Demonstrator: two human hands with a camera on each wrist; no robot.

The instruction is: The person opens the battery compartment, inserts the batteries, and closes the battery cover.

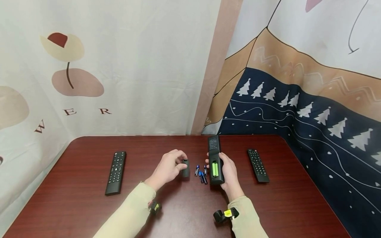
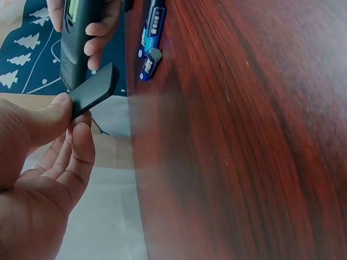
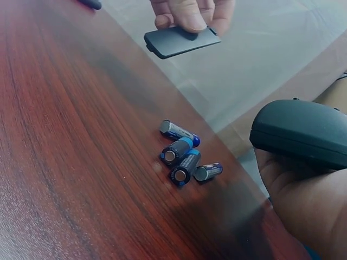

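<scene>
My left hand (image 1: 170,166) pinches a black battery cover (image 1: 186,169) between thumb and fingers, above the table. In the left wrist view the flat side of that cover (image 2: 96,91) shows. My right hand (image 1: 230,170) grips a black remote control (image 1: 216,152), its back turned up and its battery compartment uncovered. Two green batteries (image 1: 215,169) lie side by side in the compartment. Between the hands, several blue batteries (image 1: 203,177) rest on the table in a loose cluster; the right wrist view shows these batteries (image 3: 183,157) from nearer, some touching.
One black remote (image 1: 116,172) lies buttons up on the left of the reddish-brown table (image 1: 89,211). Another remote (image 1: 257,166) lies buttons up to the right. A pale printed curtain (image 1: 143,66) hangs behind the table, and a dark blue tree-patterned cloth (image 1: 297,132) hangs along the right.
</scene>
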